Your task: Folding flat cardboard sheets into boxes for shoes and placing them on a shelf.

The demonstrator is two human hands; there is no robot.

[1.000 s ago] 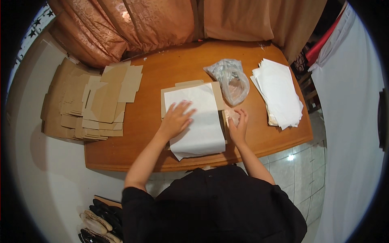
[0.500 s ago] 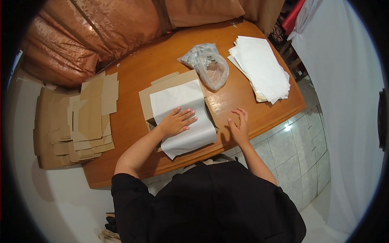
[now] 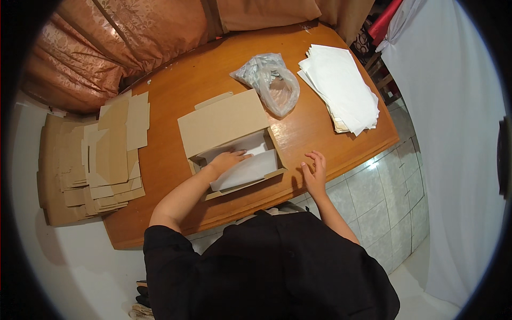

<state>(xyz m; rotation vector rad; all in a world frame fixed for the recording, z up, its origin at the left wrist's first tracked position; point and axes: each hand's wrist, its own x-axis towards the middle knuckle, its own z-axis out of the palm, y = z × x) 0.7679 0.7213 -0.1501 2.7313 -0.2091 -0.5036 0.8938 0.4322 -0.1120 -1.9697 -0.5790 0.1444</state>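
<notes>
Your left hand (image 3: 228, 159) is down inside the open cardboard box (image 3: 234, 140), fingers spread loose and flat on the white sheet of paper (image 3: 246, 168) lining its floor. They're pressing, not pinching, most likely to bed the sheet into the tray so it doesn't spring back up. The sheet runs up against the back wall and laps toward the front flap, and the box lid stands tilted back behind your knuckles, out of the way.

Your right hand (image 3: 314, 172) sits off the box altogether, just beside its right flap, fingertips curled and slightly apart, resting lightly on the wooden table (image 3: 202, 80) near the front edge. It holds nothing; it looks parked there, steadying you.

Further out: a crumpled clear plastic bag (image 3: 271, 81) lies just behind the box, a stack of white sheets (image 3: 341, 86) sits at the far right corner within reach of that free hand, and a pile of flat cardboard blanks (image 3: 93, 160) hangs over the table's left end.

Now compare with half a second back. Then the cardboard lay flat with the paper spread on top and your left palm over it. Here the walls are up, the lid is raised, and the sheet has sunk inside. Your right hand has drawn back from the paper's edge toward the table rim.
</notes>
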